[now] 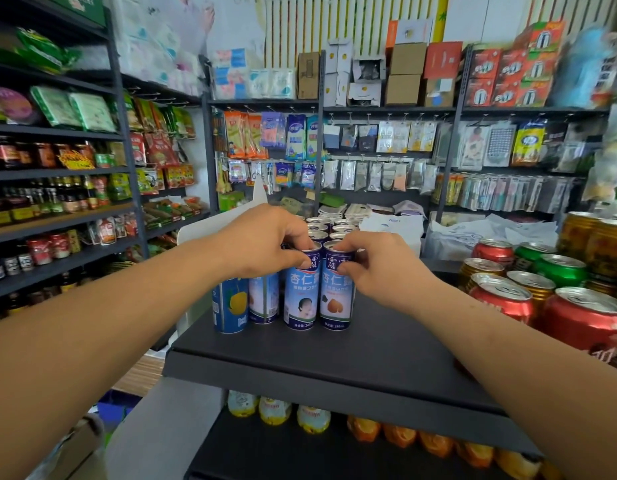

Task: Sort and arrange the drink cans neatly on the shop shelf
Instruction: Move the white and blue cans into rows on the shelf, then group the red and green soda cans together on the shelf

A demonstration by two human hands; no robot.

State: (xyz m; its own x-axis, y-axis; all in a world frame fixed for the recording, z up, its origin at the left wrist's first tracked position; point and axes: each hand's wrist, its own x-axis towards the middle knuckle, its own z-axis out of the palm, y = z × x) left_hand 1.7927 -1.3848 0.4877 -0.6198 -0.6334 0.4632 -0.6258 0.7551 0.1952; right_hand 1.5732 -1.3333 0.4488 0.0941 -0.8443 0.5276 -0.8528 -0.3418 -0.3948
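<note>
Head view: the left hand (265,240) grips the top of one tall blue can (300,289) in the middle of the black shelf (352,355). The right hand (380,265) grips the can's twin (337,289), touching it at 3 o'clock. Red cans (577,317) sit farther toward 3 o'clock.

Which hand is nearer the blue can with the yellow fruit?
The left. The left hand sits right above the blue can, gripping the cans beside it. The right hand is further right, on the rightmost front can.
</note>
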